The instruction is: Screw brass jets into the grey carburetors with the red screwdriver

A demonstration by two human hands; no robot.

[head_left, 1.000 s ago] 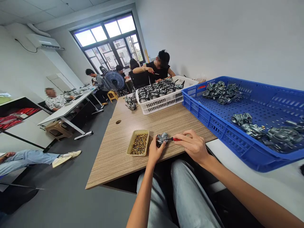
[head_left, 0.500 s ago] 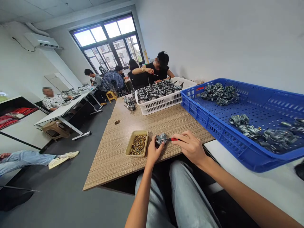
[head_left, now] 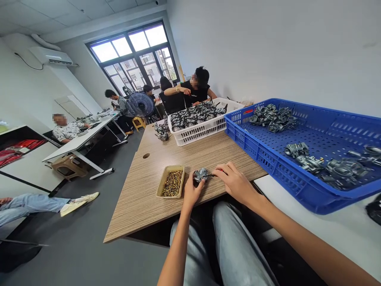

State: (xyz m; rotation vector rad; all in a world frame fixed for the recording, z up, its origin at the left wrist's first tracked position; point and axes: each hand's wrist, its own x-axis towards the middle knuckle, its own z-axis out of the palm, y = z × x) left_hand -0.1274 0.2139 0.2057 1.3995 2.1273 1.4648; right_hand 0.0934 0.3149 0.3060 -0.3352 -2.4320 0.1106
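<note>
My left hand (head_left: 193,190) is closed around a grey metal carburetor (head_left: 201,174) on the wooden table, near its front edge. In my right hand (head_left: 233,180) is a screwdriver with a red and black handle; its dark shaft (head_left: 210,175) points left and meets the carburetor's right side. My fingers cover most of the handle, and the tip's exact seat is too small to tell. Just left of my left hand stands a small beige tray (head_left: 158,190) full of small brass pieces (head_left: 173,182), shaped like jets or thin screws.
A white basket (head_left: 193,137) heaped with carburetors stands behind, several more parts (head_left: 161,131) beside it. At right is a blue crate (head_left: 268,159) with carburetors. A co-worker (head_left: 196,89) sits across the wooden table (head_left: 133,202). A round hole (head_left: 146,155) is in the tabletop.
My right hand has shifted slightly left and its grip on the screwdriver has turned, covering more of the handle. My left hand still holds the carburetor. The view has shifted a little.
</note>
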